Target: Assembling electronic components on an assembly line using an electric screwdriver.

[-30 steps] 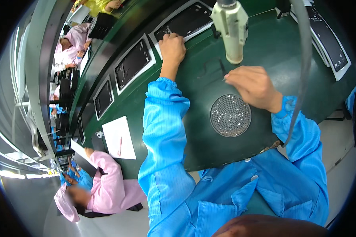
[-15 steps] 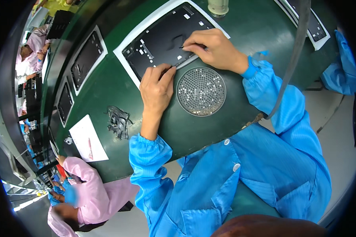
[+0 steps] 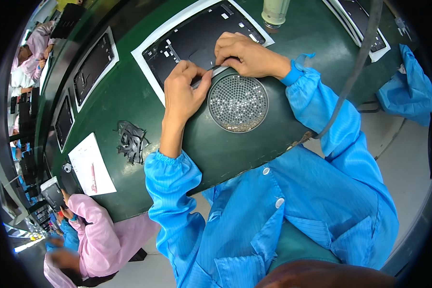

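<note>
On the table [image 3: 129, 103], the flat panel [image 3: 197, 38] lies at twelve o'clock on its backing sheet, with the round perforated dish [image 3: 238, 102] just below it, toward the person. Both hands meet where dish and panel adjoin: the left hand [image 3: 185, 91] at nine o'clock of the dish, the right hand [image 3: 247, 55] at twelve. A heap of scrap strips [image 3: 131, 140] sits at eight o'clock (well apart), a paper sheet [image 3: 91, 165] beyond it.

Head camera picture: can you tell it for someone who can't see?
A person in a blue coat presses both hands, left hand and right hand, onto a black panel beside a round dish of tiny screws on a green table.
</note>
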{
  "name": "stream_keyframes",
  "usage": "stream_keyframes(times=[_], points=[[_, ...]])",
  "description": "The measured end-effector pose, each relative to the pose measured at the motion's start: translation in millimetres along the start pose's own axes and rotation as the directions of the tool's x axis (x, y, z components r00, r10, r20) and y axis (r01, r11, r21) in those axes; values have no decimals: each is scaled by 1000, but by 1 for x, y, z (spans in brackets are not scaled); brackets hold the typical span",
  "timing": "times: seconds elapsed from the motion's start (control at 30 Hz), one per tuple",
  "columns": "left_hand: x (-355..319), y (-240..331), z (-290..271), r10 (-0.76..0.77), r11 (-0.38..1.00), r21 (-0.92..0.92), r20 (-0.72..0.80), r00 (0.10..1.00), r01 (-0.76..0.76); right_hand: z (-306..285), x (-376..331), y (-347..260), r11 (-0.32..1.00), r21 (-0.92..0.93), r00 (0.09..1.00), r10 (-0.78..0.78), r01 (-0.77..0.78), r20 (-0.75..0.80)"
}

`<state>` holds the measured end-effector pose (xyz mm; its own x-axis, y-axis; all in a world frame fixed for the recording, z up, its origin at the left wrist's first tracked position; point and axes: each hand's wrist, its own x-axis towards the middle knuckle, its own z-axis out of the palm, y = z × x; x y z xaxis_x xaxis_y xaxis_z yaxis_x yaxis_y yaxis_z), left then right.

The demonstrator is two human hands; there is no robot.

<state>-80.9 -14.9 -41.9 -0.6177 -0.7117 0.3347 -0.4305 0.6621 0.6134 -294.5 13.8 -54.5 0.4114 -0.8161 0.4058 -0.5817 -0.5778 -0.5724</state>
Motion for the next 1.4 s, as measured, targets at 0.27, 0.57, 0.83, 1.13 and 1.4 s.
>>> stream_keyframes(times=[0.27, 0.57, 0.83, 1.13, 1.4], points=[[1, 3, 7, -82, 996, 13, -13, 997, 83, 0, -3, -4, 997, -71, 1000, -17, 16, -12], [-3, 1, 14, -2, 998, 59, -124, 992, 9, -2, -7, -7, 975, -209, 997, -80, 75, -16], [-1, 2, 9, 69, 985, 161, -84, 994, -55, -5, -5, -9, 972, -225, 997, -74, 71, -2], [5, -3, 5, 160, 981, 112, 14, 987, -160, -7, -4, -11, 955, -276, 994, -99, 105, 36], [0, -4, 6, 168, 978, 124, -14, 986, -165, -44, 6, -60, 824, -550, 713, -466, 134, -524]])
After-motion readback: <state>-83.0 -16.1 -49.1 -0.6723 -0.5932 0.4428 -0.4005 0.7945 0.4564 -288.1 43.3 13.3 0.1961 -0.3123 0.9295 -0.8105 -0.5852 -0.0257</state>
